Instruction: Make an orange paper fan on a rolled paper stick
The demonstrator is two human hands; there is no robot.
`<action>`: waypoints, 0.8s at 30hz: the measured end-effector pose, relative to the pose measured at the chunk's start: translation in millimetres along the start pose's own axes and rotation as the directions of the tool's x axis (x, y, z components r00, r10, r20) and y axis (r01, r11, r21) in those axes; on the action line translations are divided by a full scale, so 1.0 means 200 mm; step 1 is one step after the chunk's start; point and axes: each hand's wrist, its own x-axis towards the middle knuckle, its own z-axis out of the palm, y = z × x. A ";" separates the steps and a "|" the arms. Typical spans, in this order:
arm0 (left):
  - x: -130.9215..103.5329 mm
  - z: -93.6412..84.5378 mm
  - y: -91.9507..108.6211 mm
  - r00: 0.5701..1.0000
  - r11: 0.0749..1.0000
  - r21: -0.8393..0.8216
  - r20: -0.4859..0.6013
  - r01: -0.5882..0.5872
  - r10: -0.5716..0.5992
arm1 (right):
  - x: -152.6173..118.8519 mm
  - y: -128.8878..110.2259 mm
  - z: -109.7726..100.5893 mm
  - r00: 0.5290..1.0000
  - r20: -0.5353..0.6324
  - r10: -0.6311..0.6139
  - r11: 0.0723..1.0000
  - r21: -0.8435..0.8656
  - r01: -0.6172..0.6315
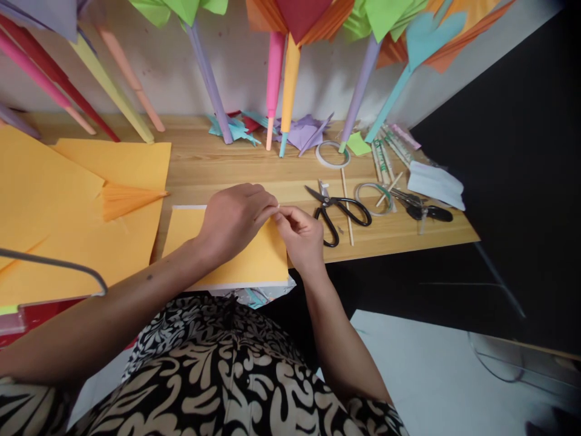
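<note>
A yellow-orange sheet of paper [254, 260], with a narrow white strip along its far and near edges, lies at the table's front. My left hand [238, 215] rests over its far edge, fingers bent and pressed together. From the right, my right hand [302, 236] meets it at the sheet's far right corner, thumb and forefinger pinched. A tiny whitish bit shows between the fingertips of both hands, too small to name. Just right of my right hand lie black-handled scissors [327, 203], blades apart, across a thin wooden stick [351, 236].
Large orange sheets [131, 160] and a pleated orange paper piece [127, 201] lie left. Tape rolls [333, 165] [358, 200], dark-handled scissors [438, 213] and folded white paper [436, 183] lie right. Paper flowers on coloured stems [290, 85] lean against the wall; purple paper scraps [302, 134] lie below.
</note>
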 end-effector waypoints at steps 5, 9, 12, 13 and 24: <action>0.02 -0.02 0.00 0.997 0.997 -0.053 0.056 0.057 -0.054 | 0.00 -0.01 0.00 1.000 -0.006 -0.013 1.000 -0.022 0.013; 0.02 -0.02 0.00 0.989 0.986 -0.112 0.092 0.125 -0.115 | -0.01 -0.01 0.00 1.000 -0.001 0.001 1.000 -0.024 -0.001; 0.03 -0.02 -0.01 0.985 0.982 -0.115 0.100 0.151 -0.139 | -0.01 -0.01 0.00 1.000 0.005 -0.004 1.000 -0.031 0.004; 0.03 -0.02 -0.01 0.984 0.980 -0.118 0.100 0.159 -0.148 | -0.01 -0.01 0.00 1.000 0.005 -0.004 0.999 -0.035 0.005; 0.03 -0.03 -0.06 0.997 0.996 -0.092 0.070 -0.018 0.024 | -0.01 -0.01 0.00 0.999 0.009 0.037 0.999 -0.022 -0.037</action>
